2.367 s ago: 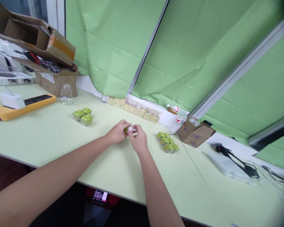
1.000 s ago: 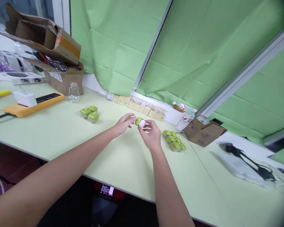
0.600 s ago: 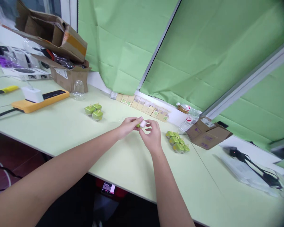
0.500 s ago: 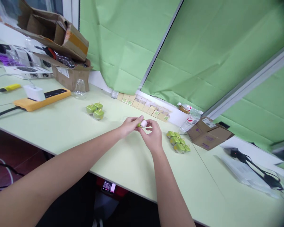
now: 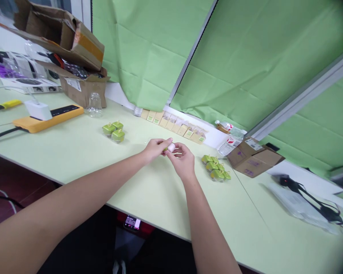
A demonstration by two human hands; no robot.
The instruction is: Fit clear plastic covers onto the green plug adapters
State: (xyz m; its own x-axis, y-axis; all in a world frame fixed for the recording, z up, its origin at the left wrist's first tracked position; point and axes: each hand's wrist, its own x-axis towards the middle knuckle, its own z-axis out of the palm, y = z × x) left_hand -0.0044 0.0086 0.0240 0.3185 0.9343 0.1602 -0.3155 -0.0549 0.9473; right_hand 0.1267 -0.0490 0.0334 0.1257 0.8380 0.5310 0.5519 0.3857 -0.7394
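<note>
The fingers of the left hand (image 5: 154, 149) are clamped on the green side of a small green-and-pale piece (image 5: 171, 147), while those of the right hand (image 5: 184, 161) close round its pale end, thumb against it and the other fingers curled and slightly spread. The piece sits between the two hands, over the middle of the tabletop (image 5: 148, 194). The step in hand seems to be close two-handed work on this piece, and the next move, I judge, calls for a firm left pinch while the right fingers shift with little force. Most of the green part is covered by the left thumb and fingers, so I cannot tell whether the pale part sits inside it or only against it

Farther out, three green-lidded containers (image 5: 118, 135) stand to the left, and a larger cluster of green-lidded containers (image 5: 217, 174) to the right; overlap makes its count uncertain, and what is inside is too small to read. Behind, a row of small cardboard boxes (image 5: 173, 124) lines the wall, some faces blurred. Both forearms are cut off at the lower edge, and the open carton (image 5: 60, 32) at the upper left is cropped too
</note>
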